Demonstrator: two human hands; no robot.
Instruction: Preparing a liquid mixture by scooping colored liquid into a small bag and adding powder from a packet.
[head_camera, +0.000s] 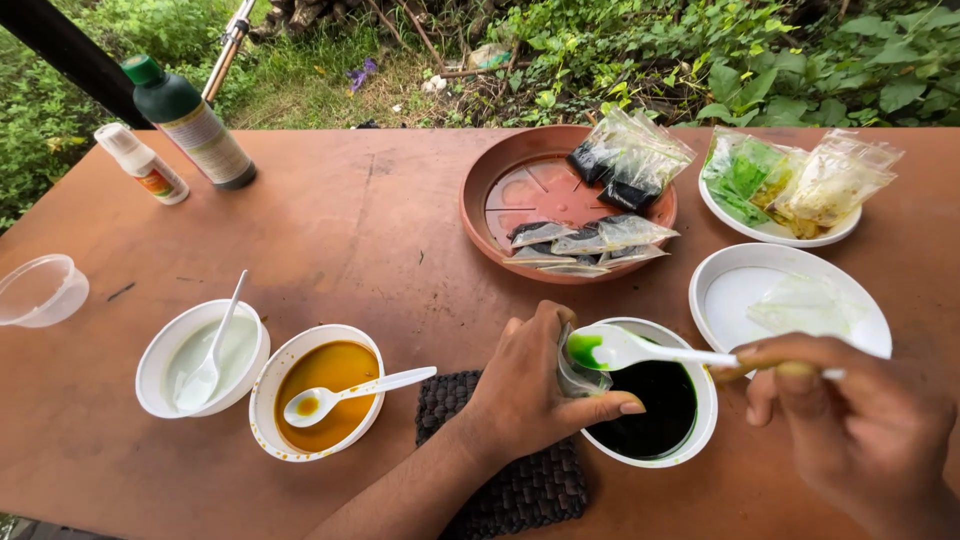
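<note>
Fingers of left hand (530, 385) pinch a clear pouch (578, 375); right hand (850, 425) grips a green-tipped spoon (625, 347) over the dark bowl (655, 405).

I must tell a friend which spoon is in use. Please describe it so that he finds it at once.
On the brown table, find the white bowl of dark green liquid nearest the person. The right hand holds the white plastic spoon over it. Unlike the two resting spoons, its scoop carries bright green liquid.
</note>
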